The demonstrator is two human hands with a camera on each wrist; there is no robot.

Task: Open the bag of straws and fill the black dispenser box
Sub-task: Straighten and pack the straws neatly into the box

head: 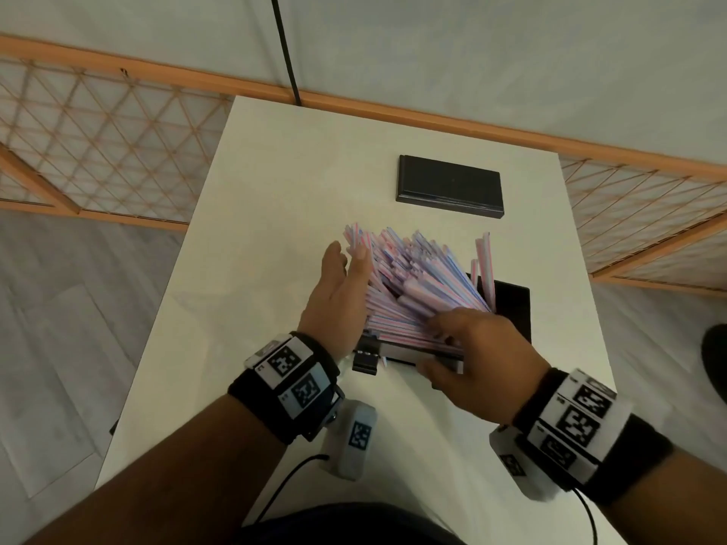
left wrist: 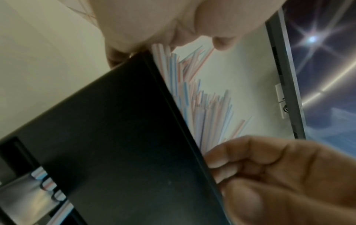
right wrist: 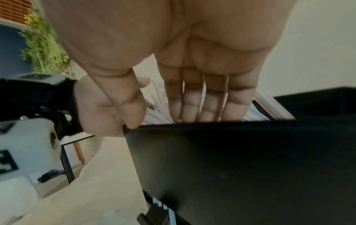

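Observation:
Striped pink-and-blue straws (head: 417, 277) stand fanned and tilted in the open black dispenser box (head: 511, 304) near the table's front. My left hand (head: 342, 285) lies flat with straight fingers against the left side of the fan. My right hand (head: 472, 348) covers the straws' near ends, fingers down on them and thumb against the box's front wall. The right wrist view shows those fingers (right wrist: 192, 103) straight, dipping behind the box's rim (right wrist: 221, 121). In the left wrist view the straws (left wrist: 204, 106) rise past the box's side (left wrist: 115, 137). No bag is in view.
The box's black lid (head: 450, 186) lies flat farther back on the white table (head: 275, 190). A few straws sit in the dispenser's front slot (left wrist: 44, 181). Wooden lattice screens (head: 98, 143) flank the table, and a black cable (head: 285, 53) hangs at the back.

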